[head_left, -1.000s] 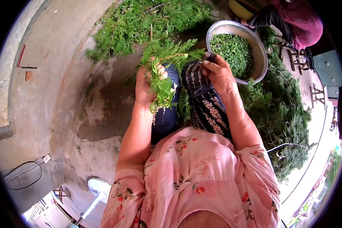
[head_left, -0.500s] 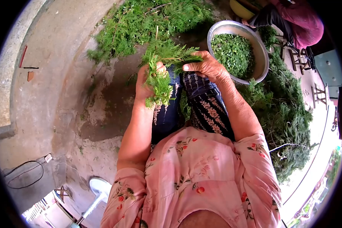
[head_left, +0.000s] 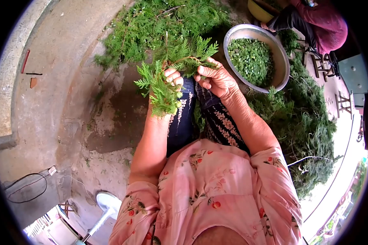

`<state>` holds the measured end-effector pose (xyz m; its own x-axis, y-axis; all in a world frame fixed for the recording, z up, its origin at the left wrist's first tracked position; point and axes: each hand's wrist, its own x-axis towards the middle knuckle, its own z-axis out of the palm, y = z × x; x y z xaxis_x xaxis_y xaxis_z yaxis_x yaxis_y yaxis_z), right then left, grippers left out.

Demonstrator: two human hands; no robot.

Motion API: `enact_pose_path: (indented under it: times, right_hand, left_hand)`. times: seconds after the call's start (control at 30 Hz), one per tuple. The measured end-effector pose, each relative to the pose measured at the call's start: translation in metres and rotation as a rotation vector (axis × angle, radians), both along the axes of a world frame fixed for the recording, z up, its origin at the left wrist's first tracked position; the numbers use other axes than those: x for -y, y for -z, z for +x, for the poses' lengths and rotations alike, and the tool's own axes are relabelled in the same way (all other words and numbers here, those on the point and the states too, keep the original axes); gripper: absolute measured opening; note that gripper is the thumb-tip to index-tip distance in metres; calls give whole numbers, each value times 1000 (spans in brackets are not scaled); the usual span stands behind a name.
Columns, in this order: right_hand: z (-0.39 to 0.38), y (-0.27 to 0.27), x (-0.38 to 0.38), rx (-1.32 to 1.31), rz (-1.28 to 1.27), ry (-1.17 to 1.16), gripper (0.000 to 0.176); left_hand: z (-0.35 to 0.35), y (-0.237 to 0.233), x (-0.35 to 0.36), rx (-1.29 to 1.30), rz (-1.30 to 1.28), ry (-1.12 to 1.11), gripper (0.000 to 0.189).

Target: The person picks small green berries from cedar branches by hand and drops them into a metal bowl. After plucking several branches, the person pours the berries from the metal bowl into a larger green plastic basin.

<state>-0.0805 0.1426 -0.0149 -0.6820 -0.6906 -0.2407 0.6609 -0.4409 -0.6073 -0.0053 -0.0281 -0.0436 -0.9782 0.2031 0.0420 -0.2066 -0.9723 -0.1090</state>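
My left hand is closed around the stem of a green evergreen sprig, above my knees. Feathery leaves spread over that wrist, with a few small pale-green cones among them. A side shoot of the sprig reaches across to my right hand. The thumb and fingers of this hand are drawn together beside the shoot; what lies between them is too small to make out. Right of my knees stands a wide metal basin, partly filled with small green cones.
A heap of cut evergreen branches lies on the floor ahead, and another pile is at the right. A person sits at the upper right near a yellow bowl. A white fan stands at lower left.
The sprig has turned and spread leftward over my left wrist, so its cones show more. My right hand has drawn slightly down and its fingers have curled inward.
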Motion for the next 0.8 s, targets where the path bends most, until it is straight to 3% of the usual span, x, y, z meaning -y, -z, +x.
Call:
enact_pose_path:
  times: [0.07,0.2,0.33,0.4,0.47,0.53,0.57,0.6,0.67,0.7,0.73,0.8]
  right_hand:
    - [2,4,4,32,-90,-127,26]
    - [11,-7,14,52,-6,-61,21]
    - [14,-5,10,-31,98,-123,20]
    - [25,-13,4,-57,184,-129,19]
    - [37,-20,3,-96,275,-93,19]
    - [47,-32,0,-33,255,-59,20]
    - [51,-37,-3,29,254,-89,21]
    - [53,-40,-5,89,252,-120,21]
    - [51,-45,-11,184,193,-94,19]
    - [52,-50,-13,174,186,-86,19]
    - [53,-55,-14,162,179,-76,19]
    - [55,-67,-14,260,212,-18,20]
  left_hand:
    - [1,13,7,-19,-63,34,18]
    - [2,23,9,-130,-78,15,12]
    - [7,6,1,-19,-220,-170,27]
    - [9,-4,0,139,-679,-414,24]
    - [9,-16,-6,119,-627,-397,23]
    - [6,-20,-7,294,-887,-445,22]
    - [2,-2,18,222,-907,-248,23]
    - [1,-8,12,219,-905,-251,23]
    - [-1,-27,-11,116,-1169,-505,23]
    - [-4,-34,-16,329,-1002,-472,23]
    - [-5,-22,-9,285,-1210,-451,24]
    - [-13,-22,-12,303,-1103,-451,24]
